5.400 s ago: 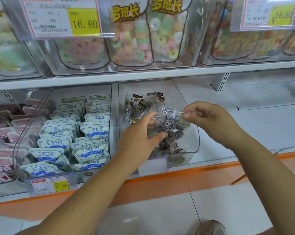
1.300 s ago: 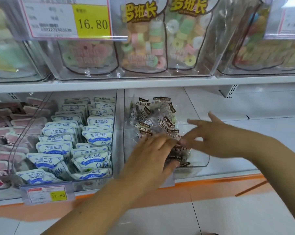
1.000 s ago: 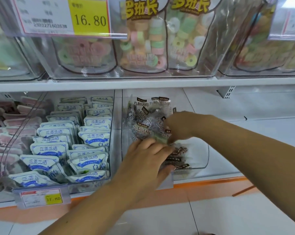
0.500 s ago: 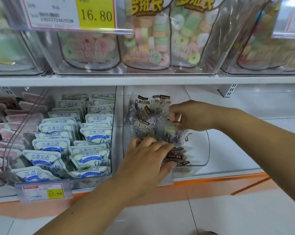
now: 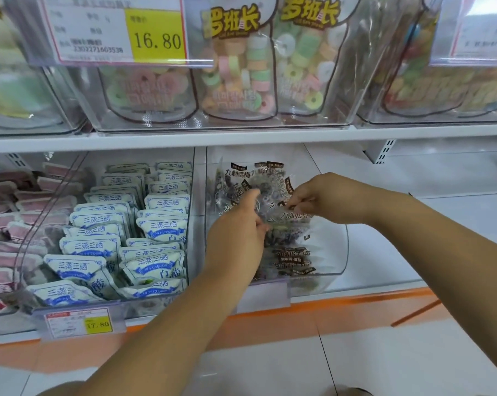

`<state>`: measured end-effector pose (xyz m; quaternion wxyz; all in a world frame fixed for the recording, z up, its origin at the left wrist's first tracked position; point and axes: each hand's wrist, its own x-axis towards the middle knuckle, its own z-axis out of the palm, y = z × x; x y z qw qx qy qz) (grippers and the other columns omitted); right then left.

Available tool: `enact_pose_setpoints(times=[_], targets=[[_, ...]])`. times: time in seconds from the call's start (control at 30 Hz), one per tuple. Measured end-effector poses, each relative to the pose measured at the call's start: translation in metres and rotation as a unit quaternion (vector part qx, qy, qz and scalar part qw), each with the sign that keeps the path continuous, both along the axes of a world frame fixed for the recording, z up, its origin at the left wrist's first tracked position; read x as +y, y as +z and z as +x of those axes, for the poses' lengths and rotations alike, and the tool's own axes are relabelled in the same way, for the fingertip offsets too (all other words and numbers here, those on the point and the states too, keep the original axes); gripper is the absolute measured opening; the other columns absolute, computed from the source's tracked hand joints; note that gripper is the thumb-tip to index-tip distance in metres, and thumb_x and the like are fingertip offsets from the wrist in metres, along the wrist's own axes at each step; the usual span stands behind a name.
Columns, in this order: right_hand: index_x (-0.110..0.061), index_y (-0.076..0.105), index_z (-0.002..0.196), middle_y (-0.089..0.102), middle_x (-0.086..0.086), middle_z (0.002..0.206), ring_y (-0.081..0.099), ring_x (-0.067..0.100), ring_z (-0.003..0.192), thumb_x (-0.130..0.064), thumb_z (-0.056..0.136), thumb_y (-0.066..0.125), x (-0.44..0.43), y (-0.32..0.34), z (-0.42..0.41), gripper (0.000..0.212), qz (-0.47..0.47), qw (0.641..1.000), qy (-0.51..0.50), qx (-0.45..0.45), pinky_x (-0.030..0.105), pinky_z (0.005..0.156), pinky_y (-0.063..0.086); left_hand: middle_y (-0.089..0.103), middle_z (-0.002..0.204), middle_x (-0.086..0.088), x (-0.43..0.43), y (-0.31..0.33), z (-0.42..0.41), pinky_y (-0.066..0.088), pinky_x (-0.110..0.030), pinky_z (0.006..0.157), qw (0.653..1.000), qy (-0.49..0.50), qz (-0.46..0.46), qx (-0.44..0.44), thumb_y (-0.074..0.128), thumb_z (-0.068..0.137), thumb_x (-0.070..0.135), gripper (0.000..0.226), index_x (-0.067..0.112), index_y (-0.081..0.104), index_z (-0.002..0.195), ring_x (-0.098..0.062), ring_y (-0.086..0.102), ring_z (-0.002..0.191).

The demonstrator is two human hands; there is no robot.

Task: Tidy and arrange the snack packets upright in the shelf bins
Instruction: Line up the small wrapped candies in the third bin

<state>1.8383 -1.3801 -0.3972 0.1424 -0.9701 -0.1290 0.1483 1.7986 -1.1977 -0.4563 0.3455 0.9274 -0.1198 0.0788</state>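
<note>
A clear plastic bin (image 5: 334, 252) on the lower shelf holds several transparent packets of dark plums with black labels (image 5: 241, 174). Both hands are inside it. My left hand (image 5: 237, 232) grips the left side of one plum packet (image 5: 294, 217) and my right hand (image 5: 324, 197) pinches its top right edge. The packet stands roughly upright in front of the back row. More plum packets (image 5: 294, 260) lie low at the bin's front.
To the left, a bin (image 5: 110, 305) is filled with rows of white-and-blue packets (image 5: 161, 228), and pink packets (image 5: 1, 221) sit further left. Candy-ring bags (image 5: 238, 72) fill bins on the upper shelf. The shelf surface (image 5: 441, 218) to the right is bare white.
My left hand has risen from the front packets to grip the packet's left side. My right hand has shifted slightly right while pinching the top edge, and the packet now stands more upright.
</note>
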Motion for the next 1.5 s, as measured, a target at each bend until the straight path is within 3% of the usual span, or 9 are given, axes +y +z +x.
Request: enact_pose_setpoints(times=[0.2, 0.3, 0.43, 0.67, 0.83, 1.0, 1.23, 1.37, 1.5], targets=[[-0.029, 0.065, 0.123, 0.064, -0.009, 0.121, 0.055, 0.011, 0.106, -0.032, 0.099, 0.049, 0.015, 0.002, -0.003, 0.029, -0.13, 0.989, 0.057, 0.035, 0.028, 0.091, 0.044, 0.066, 0.095, 0.01, 0.025, 0.015, -0.008, 0.048, -0.014, 0.075, 0.995, -0.032, 0.001, -0.093, 0.065, 0.093, 0.017, 0.015, 0.022, 0.074, 0.103, -0.004, 0.061, 0.078], [-0.027, 0.067, 0.12, 0.067, -0.012, 0.118, 0.058, 0.004, 0.108, -0.038, 0.098, 0.049, 0.005, 0.01, -0.01, 0.031, 0.072, 0.996, -0.023, 0.038, 0.018, 0.091, 0.041, 0.064, 0.09, 0.013, 0.037, 0.021, -0.011, 0.047, -0.01, 0.075, 0.995, -0.027, -0.053, -0.074, 0.064, 0.093, 0.016, 0.013, 0.024, 0.074, 0.096, 0.0, 0.06, 0.077], [-0.026, 0.069, 0.114, 0.073, -0.01, 0.106, 0.066, 0.004, 0.101, -0.055, 0.09, 0.042, -0.003, 0.018, -0.049, 0.046, 0.393, 0.909, -0.135, 0.019, 0.025, 0.095, 0.049, 0.07, 0.088, -0.001, 0.044, 0.029, -0.013, 0.06, -0.026, 0.068, 0.963, -0.013, -0.268, 0.018, 0.063, 0.093, 0.007, 0.02, 0.025, 0.07, 0.087, -0.009, 0.071, 0.078], [-0.021, 0.072, 0.093, 0.073, 0.005, 0.084, 0.071, 0.017, 0.074, -0.022, 0.082, 0.069, 0.023, -0.013, -0.089, 0.011, 0.459, 0.877, -0.135, -0.028, 0.027, 0.068, 0.058, 0.071, 0.081, 0.006, 0.047, 0.038, -0.019, 0.061, -0.027, 0.069, 0.955, -0.021, -0.286, 0.071, 0.058, 0.097, 0.018, 0.014, 0.026, 0.069, 0.093, -0.005, 0.07, 0.081], [-0.03, 0.073, 0.106, 0.07, -0.015, 0.105, 0.064, 0.001, 0.097, -0.009, 0.08, 0.072, 0.025, -0.024, -0.09, 0.033, 0.42, 0.886, -0.07, -0.185, 0.015, 0.083, 0.048, 0.071, 0.095, 0.007, 0.051, 0.049, -0.024, 0.061, -0.031, 0.065, 0.953, -0.029, -0.247, 0.173, 0.043, 0.086, 0.064, 0.047, 0.028, 0.066, 0.107, -0.009, 0.072, 0.077], [-0.044, 0.062, 0.121, 0.044, -0.014, 0.144, 0.047, -0.001, 0.127, 0.011, 0.082, 0.065, 0.018, -0.033, -0.087, 0.067, 0.336, 0.923, -0.049, -0.18, 0.015, 0.1, 0.042, 0.071, 0.104, -0.014, 0.046, 0.047, -0.018, 0.061, -0.029, 0.064, 0.868, -0.026, -0.406, 0.284, 0.069, 0.086, 0.005, 0.046, 0.012, 0.058, 0.13, -0.02, 0.075, 0.083], [-0.023, 0.049, 0.136, 0.067, 0.017, 0.117, 0.067, 0.04, 0.099, -0.018, 0.086, 0.064, 0.019, -0.03, -0.092, 0.052, 0.664, 0.704, -0.245, 0.056, 0.05, 0.09, 0.053, 0.062, 0.114, 0.007, 0.035, 0.036, -0.017, 0.06, -0.027, 0.067, 0.888, -0.027, -0.415, 0.197, 0.069, 0.085, -0.002, 0.06, 0.025, 0.051, 0.135, -0.011, 0.073, 0.087], [-0.012, 0.063, 0.11, 0.073, 0.013, 0.102, 0.071, 0.032, 0.093, -0.02, 0.075, 0.074, 0.024, -0.026, -0.09, 0.037, 0.589, 0.776, -0.227, -0.003, 0.053, 0.087, 0.054, 0.06, 0.119, 0.013, 0.024, 0.032, -0.02, 0.058, -0.022, 0.079, 0.936, -0.073, -0.312, 0.144, 0.07, 0.088, 0.012, 0.062, 0.031, 0.045, 0.141, -0.004, 0.067, 0.1], [-0.032, 0.067, 0.097, 0.07, -0.015, 0.085, 0.062, 0.006, 0.078, -0.013, 0.081, 0.075, -0.004, 0.003, -0.071, 0.027, 0.426, 0.849, -0.223, -0.219, 0.01, 0.072, 0.046, 0.029, 0.147, 0.024, 0.018, 0.03, -0.012, 0.021, -0.024, 0.112, 0.992, -0.124, -0.001, 0.026, 0.053, 0.097, 0.042, 0.065, 0.033, 0.022, 0.153, 0.003, 0.031, 0.134]])
